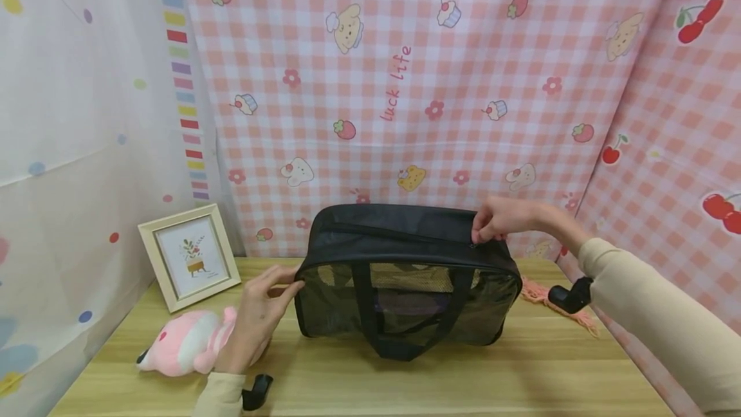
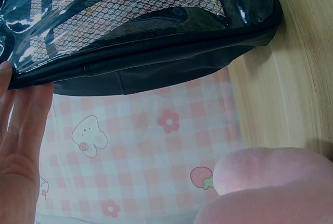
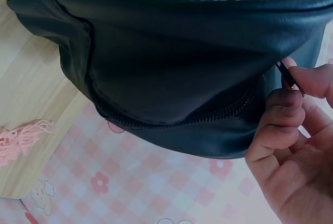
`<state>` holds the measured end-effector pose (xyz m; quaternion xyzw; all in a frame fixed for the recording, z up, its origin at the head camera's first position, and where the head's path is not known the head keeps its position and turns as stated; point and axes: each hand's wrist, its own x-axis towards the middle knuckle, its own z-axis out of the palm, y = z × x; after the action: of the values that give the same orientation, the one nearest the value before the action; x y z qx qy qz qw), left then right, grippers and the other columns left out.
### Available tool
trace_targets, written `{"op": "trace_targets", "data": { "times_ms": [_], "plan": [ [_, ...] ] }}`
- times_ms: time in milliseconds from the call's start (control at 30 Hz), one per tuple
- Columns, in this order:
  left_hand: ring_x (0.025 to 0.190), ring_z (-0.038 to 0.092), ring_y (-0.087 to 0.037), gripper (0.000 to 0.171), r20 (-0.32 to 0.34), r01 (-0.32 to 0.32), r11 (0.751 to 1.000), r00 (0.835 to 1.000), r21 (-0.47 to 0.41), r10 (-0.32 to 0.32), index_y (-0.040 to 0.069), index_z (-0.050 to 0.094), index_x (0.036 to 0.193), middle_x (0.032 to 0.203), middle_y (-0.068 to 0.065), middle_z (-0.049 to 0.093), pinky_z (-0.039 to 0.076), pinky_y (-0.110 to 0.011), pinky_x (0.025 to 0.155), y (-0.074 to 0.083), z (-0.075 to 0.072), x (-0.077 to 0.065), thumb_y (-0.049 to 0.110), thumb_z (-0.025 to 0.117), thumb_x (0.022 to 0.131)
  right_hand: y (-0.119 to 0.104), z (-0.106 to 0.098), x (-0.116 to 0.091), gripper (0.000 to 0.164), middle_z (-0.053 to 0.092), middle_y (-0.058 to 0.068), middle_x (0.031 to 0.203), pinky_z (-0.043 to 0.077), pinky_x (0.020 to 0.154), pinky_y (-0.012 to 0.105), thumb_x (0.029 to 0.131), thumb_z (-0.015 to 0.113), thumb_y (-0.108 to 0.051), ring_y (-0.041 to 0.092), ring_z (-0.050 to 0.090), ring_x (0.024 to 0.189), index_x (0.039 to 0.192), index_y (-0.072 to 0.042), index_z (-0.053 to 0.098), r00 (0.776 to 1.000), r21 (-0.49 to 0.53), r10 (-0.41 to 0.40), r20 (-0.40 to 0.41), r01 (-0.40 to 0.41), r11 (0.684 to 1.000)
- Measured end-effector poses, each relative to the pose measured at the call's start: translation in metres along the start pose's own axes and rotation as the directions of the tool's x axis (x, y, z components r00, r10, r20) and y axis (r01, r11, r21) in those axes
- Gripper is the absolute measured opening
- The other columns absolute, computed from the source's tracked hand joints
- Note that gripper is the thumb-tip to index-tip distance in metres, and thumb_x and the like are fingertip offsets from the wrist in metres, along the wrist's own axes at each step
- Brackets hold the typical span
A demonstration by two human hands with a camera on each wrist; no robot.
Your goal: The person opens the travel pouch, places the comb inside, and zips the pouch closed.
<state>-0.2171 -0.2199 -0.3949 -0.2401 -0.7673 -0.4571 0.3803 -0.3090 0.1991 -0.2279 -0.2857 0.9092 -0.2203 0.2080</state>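
A black bag [image 1: 327, 317] with a clear front panel stands upright on the table, its strap handle [image 1: 399, 347] hanging down in front. My right hand [image 1: 503, 216] is at the top right of the bag. In the right wrist view, its thumb and fingers pinch a small dark zipper pull [image 3: 289, 78], and a row of zipper teeth [image 3: 208, 115] curves away from it along the bag. My left hand [image 1: 262, 311] grips the bag's upper left edge between thumb and fingers, as the left wrist view shows up close. Mesh-patterned material [image 2: 135, 15] is visible through the clear panel.
A pink and white plush toy [image 1: 188, 343] lies at the left, partly behind my left forearm. Behind it stands a framed picture [image 1: 191, 256]. Pink stringy yarn [image 1: 538, 291] lies right of the bag on the wooden table [image 1: 463, 381]. Checked cloth [image 1: 382, 166] hangs behind.
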Motion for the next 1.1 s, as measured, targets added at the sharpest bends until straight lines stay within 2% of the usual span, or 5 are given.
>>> {"op": "trace_targets", "data": {
  "times_ms": [200, 333, 567, 767, 1100],
  "plan": [
    [0.077, 0.066, -0.023, 0.025, 0.009, 0.001, 1.000, 1.000, 0.016, -0.001, -0.001, 0.071, 0.091, 0.083, -0.009, 0.067, 0.059, -0.032, 0.060, 0.026, -0.006, 0.005, -0.017, 0.073, 0.071, 0.002, -0.001, -0.002, 0.013, 0.062, 0.008, 0.076, 0.044, 0.052, 0.024, 0.091, 0.058, -0.004, 0.014, 0.048, 0.058, 0.092, -0.004, 0.071, 1.000, -0.008, 0.008, -0.004, -0.008, 1.000],
    [0.078, 0.066, -0.022, 0.025, 0.012, 0.015, 1.000, 1.000, 0.012, -0.015, -0.001, 0.071, 0.091, 0.084, -0.009, 0.068, 0.058, -0.027, 0.062, 0.030, -0.007, 0.005, -0.017, 0.073, 0.072, 0.003, -0.001, -0.003, 0.012, 0.062, 0.008, 0.076, 0.043, 0.053, 0.024, 0.091, 0.058, -0.004, 0.015, 0.047, 0.059, 0.091, -0.003, 0.071, 1.000, 0.004, 0.015, 0.002, -0.015, 1.000],
    [0.078, 0.066, -0.018, 0.029, -0.008, 0.003, 1.000, 1.000, -0.004, -0.003, 0.003, 0.072, 0.092, 0.085, -0.006, 0.068, 0.056, -0.018, 0.063, 0.003, -0.001, -0.001, -0.016, 0.074, 0.071, 0.005, -0.001, -0.005, 0.012, 0.062, 0.007, 0.074, 0.041, 0.052, 0.024, 0.091, 0.059, -0.004, 0.013, 0.046, 0.058, 0.089, -0.004, 0.071, 0.999, -0.004, 0.037, 0.002, -0.037, 0.999],
    [0.080, 0.065, -0.013, 0.029, -0.008, 0.002, 1.000, 1.000, 0.002, -0.002, 0.008, 0.073, 0.093, 0.086, -0.001, 0.068, 0.057, -0.024, 0.062, -0.011, 0.001, -0.003, -0.011, 0.076, 0.072, 0.007, -0.001, -0.008, 0.012, 0.060, 0.008, 0.074, 0.041, 0.053, 0.024, 0.091, 0.058, -0.005, 0.014, 0.046, 0.059, 0.090, -0.003, 0.070, 0.999, 0.003, 0.043, -0.001, -0.043, 0.999],
    [0.076, 0.066, -0.022, 0.026, 0.000, -0.024, 1.000, 1.000, 0.007, 0.024, -0.001, 0.071, 0.090, 0.083, -0.009, 0.068, 0.059, -0.031, 0.059, 0.023, -0.004, 0.005, -0.018, 0.074, 0.071, 0.011, -0.003, -0.015, 0.012, 0.057, 0.006, 0.067, 0.040, 0.050, 0.023, 0.090, 0.058, -0.003, 0.013, 0.044, 0.055, 0.089, -0.002, 0.070, 0.999, 0.004, 0.030, -0.020, -0.030, 1.000]
  ]
}}
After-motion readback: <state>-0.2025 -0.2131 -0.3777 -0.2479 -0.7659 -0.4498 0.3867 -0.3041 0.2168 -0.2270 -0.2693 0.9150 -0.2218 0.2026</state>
